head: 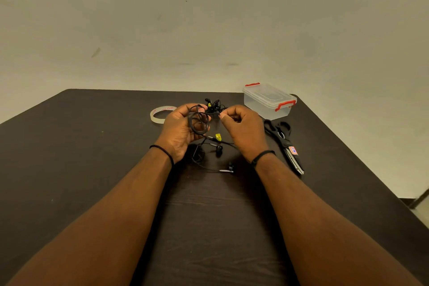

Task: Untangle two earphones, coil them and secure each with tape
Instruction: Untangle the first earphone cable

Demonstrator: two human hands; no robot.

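Right now the earphones [210, 123] are one black snarl of thin cable held just above the dark table [92, 169], at its middle. The left hand [180, 131] grips several loose loops of that cable, fingers curled round them. The right hand [241, 127] pinches a strand at the knot beside those loops, thumb and fingertips closed on it. Below the snarl, more cable trails onto the table with a yellow tag [218, 137], an earbud [219, 149] and, nearer the person, a second earbud with a silvery stem [229, 169]. Another earbud [207, 100] pokes up behind the snarl.

Left of the snarl and touching nothing lies the tape roll [160, 114], partly hidden by the left hand. Right of it and farther back stands a clear lidded box with red clips [269, 100]; black scissors [284, 144] lie near the right wrist.

The untangling looks unfinished, with neither set coiled nor taped. The likely trouble is a hard pull on the pinched strand, which would tighten the knot rather than free it, or strain the thin wire at an earbud. The loops in the left hand could also slip and re-tangle with the cable lying below.
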